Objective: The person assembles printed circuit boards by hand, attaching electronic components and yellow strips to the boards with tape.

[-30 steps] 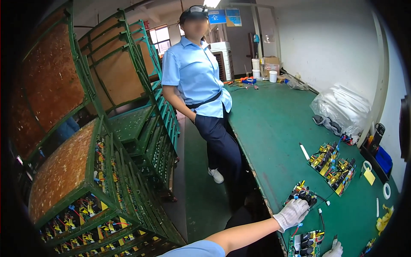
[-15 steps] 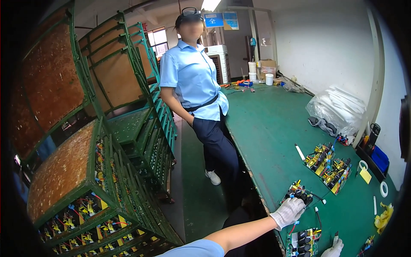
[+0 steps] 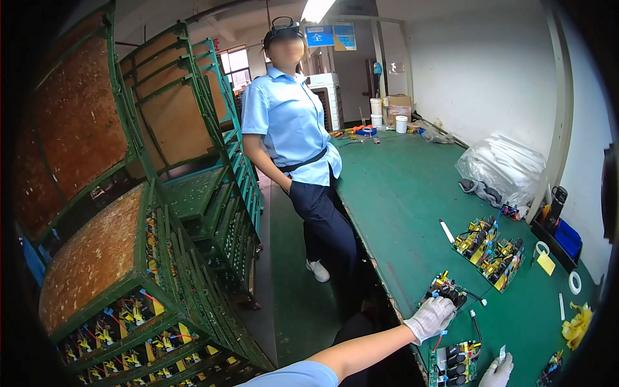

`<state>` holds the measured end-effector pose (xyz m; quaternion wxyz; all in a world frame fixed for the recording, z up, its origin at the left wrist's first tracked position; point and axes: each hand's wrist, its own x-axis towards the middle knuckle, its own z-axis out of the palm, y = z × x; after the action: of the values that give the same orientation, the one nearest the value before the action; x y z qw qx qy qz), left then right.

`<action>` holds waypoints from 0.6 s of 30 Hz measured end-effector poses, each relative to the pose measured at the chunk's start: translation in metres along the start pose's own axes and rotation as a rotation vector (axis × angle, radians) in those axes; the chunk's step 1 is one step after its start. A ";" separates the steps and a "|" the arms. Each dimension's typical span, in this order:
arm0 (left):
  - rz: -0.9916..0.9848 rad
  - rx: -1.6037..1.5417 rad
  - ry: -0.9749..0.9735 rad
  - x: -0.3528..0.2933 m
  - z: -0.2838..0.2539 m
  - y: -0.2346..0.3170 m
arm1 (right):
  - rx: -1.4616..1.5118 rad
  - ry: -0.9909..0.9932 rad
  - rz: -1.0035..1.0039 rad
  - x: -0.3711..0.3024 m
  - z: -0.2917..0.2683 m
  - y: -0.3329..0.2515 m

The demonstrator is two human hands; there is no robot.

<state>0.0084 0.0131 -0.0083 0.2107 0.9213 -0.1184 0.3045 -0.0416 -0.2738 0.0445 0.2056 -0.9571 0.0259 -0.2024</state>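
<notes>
My left hand [image 3: 431, 320], in a white knit glove, grips the near side of a circuit board [image 3: 447, 286] at the table's left edge. The board carries black cylindrical parts and yellow parts, and the fingers hide its near portion. At the lower edge my gloved right hand [image 3: 496, 373] pinches a small flat pale piece [image 3: 502, 352]; its exact kind does not show. Between the two hands lies another circuit board [image 3: 454, 364] with black capacitors and a pale metal plate. A dark cable with a white connector [image 3: 473, 314] rises from it.
Joined circuit boards [image 3: 490, 251] lie farther along the green table [image 3: 393, 193], beside a white pen-like stick [image 3: 446, 230]. Tape rolls [image 3: 575, 283], yellow scraps [image 3: 577, 326] and a black bin [image 3: 562, 242] line the right. A person [image 3: 293, 129] stands left of the table, near racks [image 3: 122, 258].
The view has shifted slightly. My right hand has come a little up and left, and the pale piece in it has turned. My left hand stays on its board.
</notes>
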 end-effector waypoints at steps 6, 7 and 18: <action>0.020 -0.004 0.031 0.002 0.002 -0.002 | 0.045 0.144 -0.111 0.003 0.013 0.013; 0.021 -0.003 0.031 0.001 0.002 -0.002 | 0.051 0.178 -0.130 0.003 0.014 0.016; 0.080 0.090 0.168 -0.016 0.000 0.009 | 0.208 -0.019 -0.008 -0.004 0.039 0.057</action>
<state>-0.0069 0.0063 -0.0150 0.1659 0.8957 -0.1234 0.3937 -0.0280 -0.3106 -0.0133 0.3032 -0.9327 -0.0008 -0.1956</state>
